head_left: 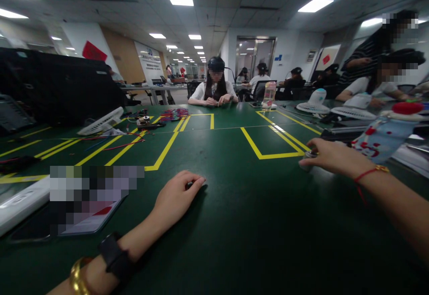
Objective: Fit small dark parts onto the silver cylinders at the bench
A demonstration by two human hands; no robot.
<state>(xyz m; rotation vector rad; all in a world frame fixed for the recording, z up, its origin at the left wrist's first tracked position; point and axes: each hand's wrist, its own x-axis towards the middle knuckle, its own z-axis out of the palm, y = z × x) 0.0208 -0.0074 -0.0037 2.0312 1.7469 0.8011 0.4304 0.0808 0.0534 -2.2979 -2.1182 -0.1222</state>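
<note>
My left hand (181, 193) rests on the green table (241, 232), loosely curled, thumb tip against the bent forefinger. Nothing shows in it, though its palm side is hidden. Off to the right, my right hand (335, 157) pinches a small greyish, shiny object (305, 164) low over the tabletop. Fingers cover most of that object, so its kind cannot be made out. Close behind the right hand stands a light-blue patterned bottle (384, 141) with a red top.
Left of my left hand lie a flat clear-edged sleeve (97, 223) and a long white case (23, 205). Yellow tape (281, 156) marks the table. Bundled wires (174, 115) and white fans (313, 103) sit farther back. A person (214, 89) sits opposite.
</note>
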